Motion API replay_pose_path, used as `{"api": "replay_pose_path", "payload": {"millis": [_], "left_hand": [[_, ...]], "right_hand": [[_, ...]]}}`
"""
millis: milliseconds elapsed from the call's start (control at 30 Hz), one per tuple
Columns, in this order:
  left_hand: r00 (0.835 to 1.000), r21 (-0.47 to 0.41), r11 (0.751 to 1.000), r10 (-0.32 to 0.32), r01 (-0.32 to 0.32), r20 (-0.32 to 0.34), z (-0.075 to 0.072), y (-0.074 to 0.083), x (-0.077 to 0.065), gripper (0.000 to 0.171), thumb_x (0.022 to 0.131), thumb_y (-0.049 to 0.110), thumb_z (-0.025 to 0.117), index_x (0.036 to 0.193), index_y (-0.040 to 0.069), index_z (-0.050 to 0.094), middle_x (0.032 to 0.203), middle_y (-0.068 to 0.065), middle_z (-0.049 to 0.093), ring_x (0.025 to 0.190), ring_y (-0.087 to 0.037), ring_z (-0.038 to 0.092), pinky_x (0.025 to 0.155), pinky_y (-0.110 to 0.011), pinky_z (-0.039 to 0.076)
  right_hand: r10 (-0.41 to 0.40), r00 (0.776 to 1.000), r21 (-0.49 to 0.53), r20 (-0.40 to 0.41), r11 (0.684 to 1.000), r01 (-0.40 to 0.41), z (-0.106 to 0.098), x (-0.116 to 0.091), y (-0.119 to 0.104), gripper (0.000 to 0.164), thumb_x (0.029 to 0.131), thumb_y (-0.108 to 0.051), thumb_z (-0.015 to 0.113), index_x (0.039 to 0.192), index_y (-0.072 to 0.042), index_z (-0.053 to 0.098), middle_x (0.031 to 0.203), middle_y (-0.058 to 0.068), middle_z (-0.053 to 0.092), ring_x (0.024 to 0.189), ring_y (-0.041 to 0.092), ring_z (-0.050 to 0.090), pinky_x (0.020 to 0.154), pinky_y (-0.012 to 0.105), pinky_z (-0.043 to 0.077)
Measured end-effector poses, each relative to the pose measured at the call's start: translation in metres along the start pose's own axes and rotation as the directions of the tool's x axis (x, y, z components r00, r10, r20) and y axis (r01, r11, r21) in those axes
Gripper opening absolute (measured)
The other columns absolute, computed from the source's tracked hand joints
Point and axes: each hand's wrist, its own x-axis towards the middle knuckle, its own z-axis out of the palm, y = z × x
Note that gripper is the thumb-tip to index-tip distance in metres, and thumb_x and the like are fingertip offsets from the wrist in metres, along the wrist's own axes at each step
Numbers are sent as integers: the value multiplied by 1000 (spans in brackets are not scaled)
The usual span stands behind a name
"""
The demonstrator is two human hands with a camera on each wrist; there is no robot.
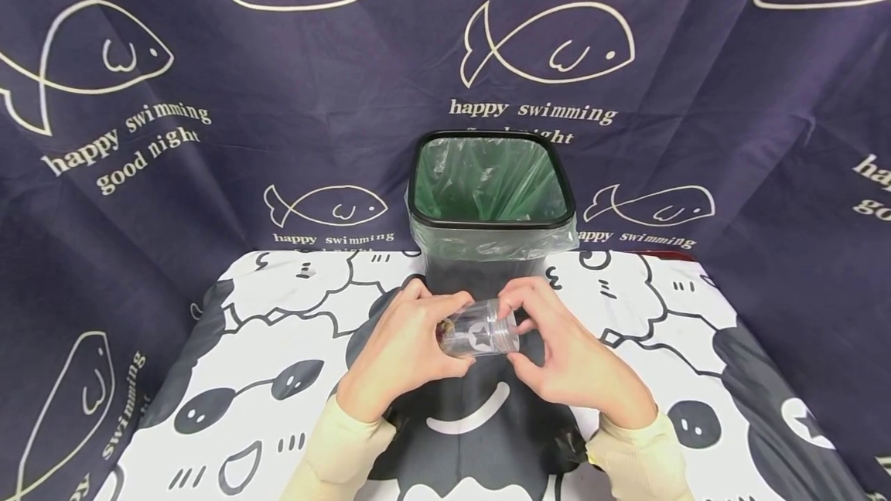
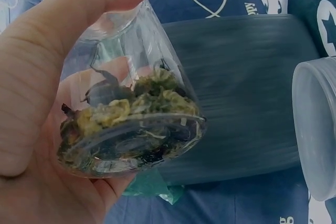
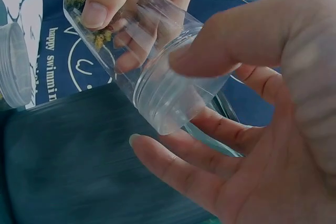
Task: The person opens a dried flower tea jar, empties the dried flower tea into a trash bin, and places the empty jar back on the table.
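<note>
A clear plastic jar [image 1: 462,337] is tipped on its side above the tablecloth, in front of the bin. Dried yellow-green flowers and dark bits [image 2: 131,106] lie toward its base, inside. My left hand [image 1: 411,335] grips the jar's body near the base, thumb on one side and fingers on the other. At the ridged, screw-type end [image 3: 173,87], my right hand [image 1: 557,339] holds the rim between thumb and index finger, while its other fingers extend below in the right wrist view. Whether a clear lid sits on that end, I cannot tell.
Behind the hands stands a dark bin [image 1: 480,273] with a black rim and green liner bag [image 1: 490,184]. A translucent round plastic piece [image 2: 317,129] with a ridged rim shows at the wrist views' edges. Patterned cloth [image 1: 264,354] covers the table; a navy fish-print curtain [image 1: 313,99] hangs behind.
</note>
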Motion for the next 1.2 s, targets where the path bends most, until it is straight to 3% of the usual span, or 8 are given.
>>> {"api": "replay_pose_path", "payload": {"millis": [433, 633, 800, 900, 1000, 1133, 1200], "left_hand": [[1000, 0, 1000, -12, 12, 20, 0, 0, 0, 47, 60, 33, 91, 101, 32, 68, 70, 22, 58, 79, -13, 38, 64, -25, 36], [999, -9, 1000, -12, 12, 30, -1, 0, 0, 48, 60, 32, 91, 102, 32, 68, 68, 20, 58, 79, -13, 38, 64, -25, 35], [999, -2, 1000, -12, 12, 35, -1, 0, 0, 51, 59, 35, 90, 105, 30, 68, 68, 19, 59, 79, -13, 38, 63, -25, 36], [1000, 4, 1000, -10, 10, 29, -1, -1, 0, 51, 60, 37, 90, 105, 32, 68, 69, 19, 60, 79, -13, 38, 63, -24, 36], [1000, 5, 1000, -7, 7, 27, -1, -1, 0, 51, 60, 37, 90, 106, 32, 69, 71, 20, 61, 79, -13, 38, 64, -25, 36], [999, 0, 1000, -14, 14, 31, -1, -1, 0, 51, 60, 37, 91, 107, 31, 69, 71, 21, 61, 80, -13, 38, 64, -25, 37], [999, -3, 1000, -21, 21, 34, -1, -1, 0, 52, 60, 37, 91, 107, 30, 70, 72, 21, 60, 80, -12, 39, 64, -25, 37]], "right_hand": [[-10, 1000, -64, 1, 998, 10, 1, 0, 0, 52, 73, 6, 72, 112, -22, 52, 132, -2, 46, 115, 11, 51, 84, 31, 52], [-27, 1000, -78, -9, 997, 27, 1, 0, 1, 66, 72, -1, 75, 131, -19, 51, 136, -4, 47, 121, 12, 48, 84, 29, 51], [25, 999, -79, -47, 996, -28, 3, 1, 0, 77, 81, -19, 81, 150, -21, 45, 143, -3, 48, 120, 12, 53, 84, 30, 53], [92, 991, -106, -98, 989, -103, 3, 2, 0, 71, 86, -24, 80, 149, -23, 47, 128, -5, 57, 108, 11, 59, 78, 29, 52], [150, 979, -151, -137, 974, -170, 3, 3, 0, 52, 92, -23, 75, 140, -20, 54, 101, -8, 64, 86, 8, 60, 69, 26, 50], [276, 950, -195, -147, 933, -301, 3, 2, 0, 20, 102, -29, 64, 120, -21, 63, 73, -13, 57, 63, 5, 53, 60, 26, 46], [357, 924, -210, -138, 901, -380, 3, 2, -1, 15, 105, -37, 58, 110, -25, 65, 69, -14, 55, 62, 5, 52, 61, 27, 44]]}}
